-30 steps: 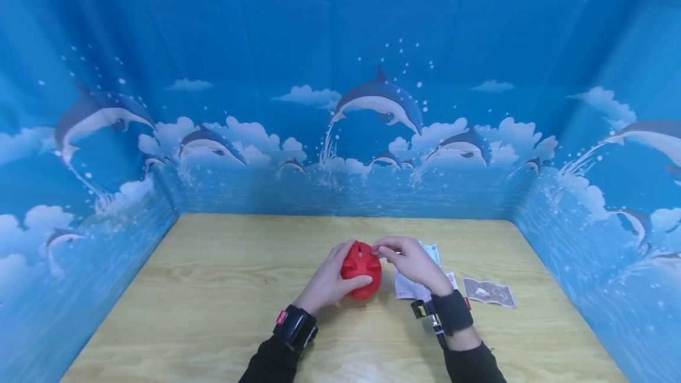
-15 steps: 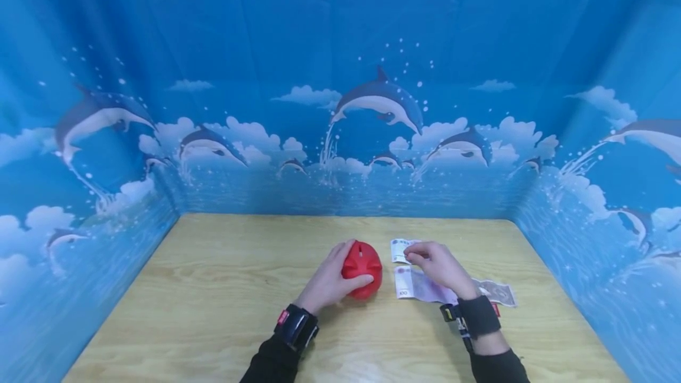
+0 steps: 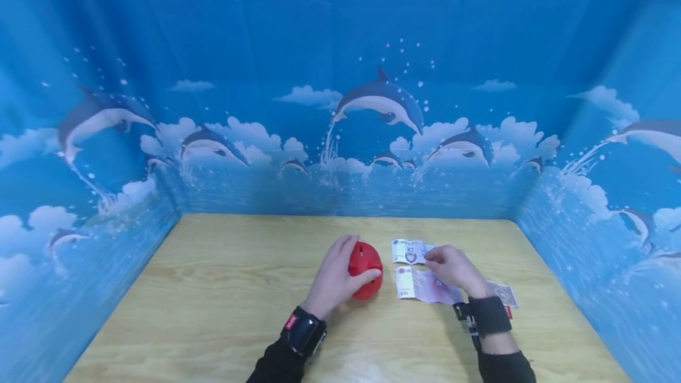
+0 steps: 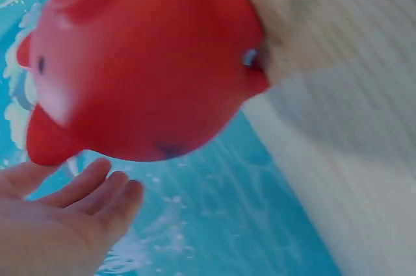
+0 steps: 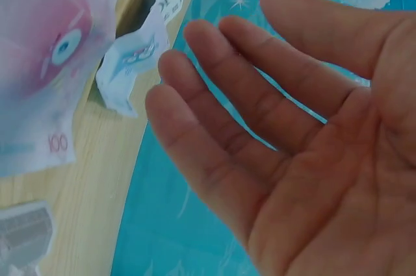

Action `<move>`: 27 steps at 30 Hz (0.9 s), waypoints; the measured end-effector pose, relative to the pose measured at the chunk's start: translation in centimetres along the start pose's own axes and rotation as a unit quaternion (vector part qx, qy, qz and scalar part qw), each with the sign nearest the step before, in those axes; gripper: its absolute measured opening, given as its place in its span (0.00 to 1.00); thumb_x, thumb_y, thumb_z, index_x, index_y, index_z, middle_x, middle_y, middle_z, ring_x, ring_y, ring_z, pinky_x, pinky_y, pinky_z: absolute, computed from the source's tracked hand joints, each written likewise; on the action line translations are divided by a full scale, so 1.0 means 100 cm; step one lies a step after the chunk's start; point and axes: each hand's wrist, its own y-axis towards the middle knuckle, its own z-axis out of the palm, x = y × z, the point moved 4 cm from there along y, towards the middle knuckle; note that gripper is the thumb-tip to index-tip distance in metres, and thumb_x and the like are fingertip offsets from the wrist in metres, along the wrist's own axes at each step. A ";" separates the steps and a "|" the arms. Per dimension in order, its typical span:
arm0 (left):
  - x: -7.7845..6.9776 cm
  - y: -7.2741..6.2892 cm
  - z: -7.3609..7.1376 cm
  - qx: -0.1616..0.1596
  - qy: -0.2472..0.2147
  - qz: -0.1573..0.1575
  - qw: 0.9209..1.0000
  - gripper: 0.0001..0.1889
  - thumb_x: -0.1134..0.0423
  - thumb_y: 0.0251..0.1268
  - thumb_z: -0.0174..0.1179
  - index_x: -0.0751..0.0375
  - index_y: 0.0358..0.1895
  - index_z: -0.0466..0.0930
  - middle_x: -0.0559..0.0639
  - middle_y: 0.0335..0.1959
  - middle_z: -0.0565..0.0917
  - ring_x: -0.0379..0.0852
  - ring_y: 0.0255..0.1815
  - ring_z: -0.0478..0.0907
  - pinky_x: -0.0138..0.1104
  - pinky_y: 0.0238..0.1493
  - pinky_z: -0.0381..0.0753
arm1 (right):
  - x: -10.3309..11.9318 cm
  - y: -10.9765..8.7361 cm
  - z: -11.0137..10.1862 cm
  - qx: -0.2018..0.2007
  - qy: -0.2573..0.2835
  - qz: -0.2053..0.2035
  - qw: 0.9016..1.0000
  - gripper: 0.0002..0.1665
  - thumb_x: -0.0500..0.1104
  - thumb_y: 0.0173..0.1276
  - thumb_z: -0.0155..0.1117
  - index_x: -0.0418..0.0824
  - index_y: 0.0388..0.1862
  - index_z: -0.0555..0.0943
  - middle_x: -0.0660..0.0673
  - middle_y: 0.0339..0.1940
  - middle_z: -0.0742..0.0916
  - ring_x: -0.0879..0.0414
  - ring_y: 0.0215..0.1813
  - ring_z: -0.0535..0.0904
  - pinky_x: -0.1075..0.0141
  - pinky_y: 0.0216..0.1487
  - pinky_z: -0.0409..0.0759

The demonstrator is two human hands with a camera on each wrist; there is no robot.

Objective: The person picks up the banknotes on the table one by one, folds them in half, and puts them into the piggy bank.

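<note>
A red piggy bank stands on the table, its slot facing up. My left hand spans it, thumb across the near side and fingers along the left. In the left wrist view, the left fingers reach the ear while their tips curve below the body. My right hand hovers at the right end of a banknote marked 10. In the right wrist view its palm shows bare, with thumb and fingers apart. The note's blue end rises crumpled near the fingertips. A pinkish 100 banknote lies nearer me.
A grey banknote lies at the right, partly hidden by the right wrist. Blue curtains with dolphins enclose the wooden table at the back and sides. Both wrists wear black bands.
My right hand has gone from beside the piggy bank's slot rightward to the banknotes, uncovering more of the 10 note. My left hand has shifted slightly on the piggy bank.
</note>
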 end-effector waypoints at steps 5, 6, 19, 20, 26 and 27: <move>-0.021 -0.004 -0.002 -0.050 0.042 0.053 0.996 0.37 0.48 0.58 0.69 0.55 0.70 0.67 0.52 0.68 0.71 0.50 0.64 0.72 0.44 0.50 0.85 | -0.003 -0.001 -0.002 0.005 0.001 0.018 1.000 0.19 0.34 0.63 0.62 0.27 0.52 0.81 0.33 0.44 0.87 0.43 0.45 0.83 0.48 0.50 0.81; -0.025 -0.006 -0.002 -0.055 0.051 0.058 0.996 0.36 0.50 0.59 0.68 0.56 0.70 0.68 0.52 0.68 0.71 0.50 0.64 0.72 0.43 0.51 0.85 | -0.005 -0.002 -0.002 0.004 -0.001 0.024 1.000 0.19 0.34 0.63 0.62 0.27 0.52 0.81 0.33 0.44 0.87 0.43 0.46 0.83 0.48 0.50 0.81; -0.050 -0.015 0.024 -0.017 0.133 0.136 0.982 0.30 0.47 0.65 0.63 0.56 0.67 0.72 0.52 0.67 0.73 0.46 0.68 0.70 0.40 0.65 0.76 | -0.020 -0.005 -0.007 0.019 -0.015 0.055 0.998 0.22 0.36 0.61 0.65 0.26 0.53 0.80 0.27 0.52 0.83 0.30 0.56 0.77 0.39 0.56 0.74; -0.051 -0.014 0.026 -0.015 0.139 0.145 0.979 0.30 0.47 0.65 0.63 0.56 0.67 0.72 0.52 0.67 0.73 0.46 0.68 0.70 0.39 0.65 0.76 | -0.021 -0.005 -0.007 0.021 -0.012 0.058 0.998 0.22 0.36 0.60 0.66 0.26 0.53 0.80 0.26 0.52 0.83 0.30 0.56 0.77 0.39 0.57 0.74; -0.059 -0.013 0.041 -0.001 0.213 0.196 0.957 0.29 0.47 0.64 0.64 0.55 0.65 0.74 0.51 0.66 0.73 0.45 0.69 0.69 0.37 0.69 0.71 | -0.024 -0.004 -0.003 0.032 0.006 0.074 0.997 0.24 0.36 0.60 0.68 0.26 0.54 0.79 0.26 0.52 0.83 0.31 0.55 0.77 0.40 0.56 0.76; -0.060 -0.013 0.043 0.000 0.230 0.203 0.952 0.29 0.46 0.64 0.64 0.54 0.65 0.73 0.50 0.66 0.73 0.45 0.69 0.69 0.37 0.70 0.70 | -0.024 -0.003 -0.002 0.032 0.007 0.074 0.997 0.24 0.36 0.60 0.68 0.25 0.54 0.79 0.26 0.51 0.83 0.32 0.55 0.78 0.41 0.55 0.76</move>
